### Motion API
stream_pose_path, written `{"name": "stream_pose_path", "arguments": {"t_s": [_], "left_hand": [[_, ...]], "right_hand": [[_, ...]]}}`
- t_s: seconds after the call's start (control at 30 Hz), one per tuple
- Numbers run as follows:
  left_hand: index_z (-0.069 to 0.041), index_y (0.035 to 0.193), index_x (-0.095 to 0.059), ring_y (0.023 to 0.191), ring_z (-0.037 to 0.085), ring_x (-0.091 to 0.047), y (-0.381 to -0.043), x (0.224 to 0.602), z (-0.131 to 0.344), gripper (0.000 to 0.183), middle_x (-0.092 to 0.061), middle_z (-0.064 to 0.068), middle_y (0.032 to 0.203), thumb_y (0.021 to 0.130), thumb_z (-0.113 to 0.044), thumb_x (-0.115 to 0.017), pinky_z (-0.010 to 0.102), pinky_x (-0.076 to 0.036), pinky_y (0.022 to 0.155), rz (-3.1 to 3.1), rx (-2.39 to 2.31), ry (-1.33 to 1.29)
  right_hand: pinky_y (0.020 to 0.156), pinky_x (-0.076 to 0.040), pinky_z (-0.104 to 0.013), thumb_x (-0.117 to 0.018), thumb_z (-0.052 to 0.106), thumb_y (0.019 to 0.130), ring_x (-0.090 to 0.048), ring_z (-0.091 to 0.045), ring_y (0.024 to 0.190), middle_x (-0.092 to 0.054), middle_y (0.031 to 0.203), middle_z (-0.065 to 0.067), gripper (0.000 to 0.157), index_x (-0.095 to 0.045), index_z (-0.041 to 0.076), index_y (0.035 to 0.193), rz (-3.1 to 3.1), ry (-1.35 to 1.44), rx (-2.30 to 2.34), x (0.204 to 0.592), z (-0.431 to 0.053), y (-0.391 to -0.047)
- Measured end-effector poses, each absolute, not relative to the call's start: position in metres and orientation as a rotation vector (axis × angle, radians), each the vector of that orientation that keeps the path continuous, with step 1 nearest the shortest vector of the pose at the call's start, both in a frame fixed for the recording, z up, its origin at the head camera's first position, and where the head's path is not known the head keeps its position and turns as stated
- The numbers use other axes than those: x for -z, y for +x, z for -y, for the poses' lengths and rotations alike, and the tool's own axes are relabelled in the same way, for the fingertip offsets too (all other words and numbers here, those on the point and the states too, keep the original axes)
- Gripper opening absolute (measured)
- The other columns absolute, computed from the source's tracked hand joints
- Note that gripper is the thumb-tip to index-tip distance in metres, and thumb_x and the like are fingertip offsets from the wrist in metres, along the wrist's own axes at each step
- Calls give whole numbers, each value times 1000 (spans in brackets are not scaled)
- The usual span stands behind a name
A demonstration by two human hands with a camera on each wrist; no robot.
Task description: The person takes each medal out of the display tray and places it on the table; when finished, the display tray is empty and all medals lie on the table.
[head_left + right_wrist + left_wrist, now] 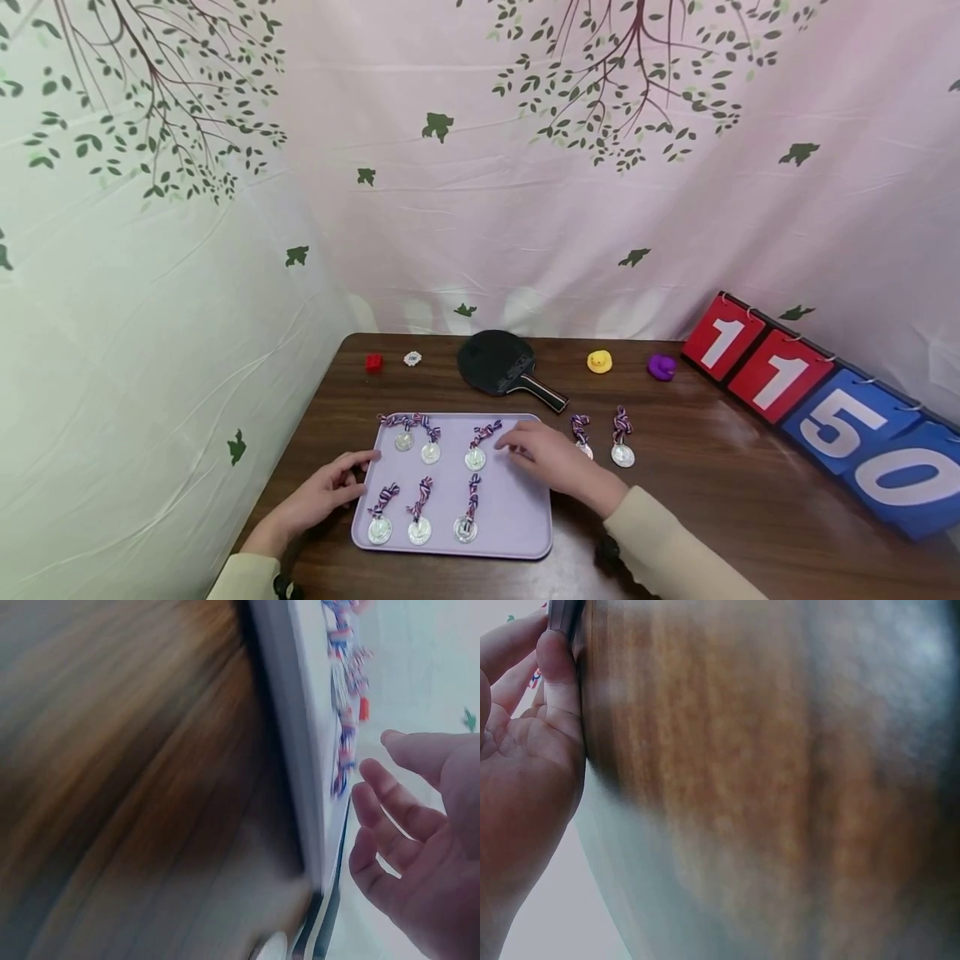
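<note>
A lilac tray (517, 525) lies on the table, carrying several silver medals with knotted striped ribbons. Three of them make up the near row, among them a medal (465, 529) at its right end. My left hand (326, 492) touches the tray's left edge with thumb and a finger; the left wrist view shows the thumb (559, 671) against that rim. Over the tray's right part hovers my right hand (551, 454), fingers loosely bent and nothing in them. Close to its fingertips lies a far-row medal (475, 458). Right of the tray are two more, one medal (622, 455) partly beside another medal (584, 450).
Behind the tray lies a black table tennis bat (495, 362). Along the back are a red cube (373, 362), a white chip (412, 358), a yellow duck (599, 361) and a purple duck (662, 367). A flip scoreboard (832, 417) stands at the right.
</note>
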State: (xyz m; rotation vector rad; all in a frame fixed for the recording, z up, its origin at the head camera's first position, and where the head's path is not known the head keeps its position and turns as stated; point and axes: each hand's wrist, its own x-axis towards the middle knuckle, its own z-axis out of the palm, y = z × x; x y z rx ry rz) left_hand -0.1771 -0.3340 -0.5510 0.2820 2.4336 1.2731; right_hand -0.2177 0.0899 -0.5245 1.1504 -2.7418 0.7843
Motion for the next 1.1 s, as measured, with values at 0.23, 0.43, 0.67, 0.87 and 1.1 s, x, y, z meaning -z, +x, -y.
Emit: {"name": "stream_pose_path", "arguments": {"t_s": [0.23,0.43,0.67,0.87,1.1], "left_hand": [[-26,138,-48,80,23,-51,-178,550,333,48,-50,10,102,93,-23,-62,28,-45,65,-2432,-1274,295],[-25,139,-47,81,23,-51,-179,549,331,49,-51,10,105,93,-21,-62,28,-46,67,-2430,-1285,307],[-26,138,-48,81,24,-51,-179,549,332,48,-50,10,105,93,-24,-62,28,-46,66,-2427,-1278,284],[-26,138,-48,81,24,-51,-180,551,333,48,-50,12,105,92,-24,-63,28,-46,65,-2414,-1289,281],[-25,139,-48,79,23,-52,-177,552,333,49,-50,11,105,92,-22,-62,28,-46,65,-2414,-1302,277]], "right_hand": [[79,-48,-31,-67,16,89,-60,-13,91,-65,99,1,24,-70,18,113,2743,1156,-671,527,-48,-221],[74,-48,-33,-70,24,86,-60,-15,87,-63,96,0,27,-70,18,112,2821,1062,-639,532,-34,-221],[73,-48,-34,-76,29,80,-57,-15,85,-60,94,2,28,-71,21,107,2829,1067,-589,536,-31,-222],[72,-48,-34,-77,25,80,-56,-15,83,-58,93,2,26,-70,20,104,2838,1047,-590,536,-30,-221],[75,-48,-34,-77,24,80,-56,-15,85,-57,96,1,25,-68,21,103,2895,1015,-624,538,-28,-220]]}}
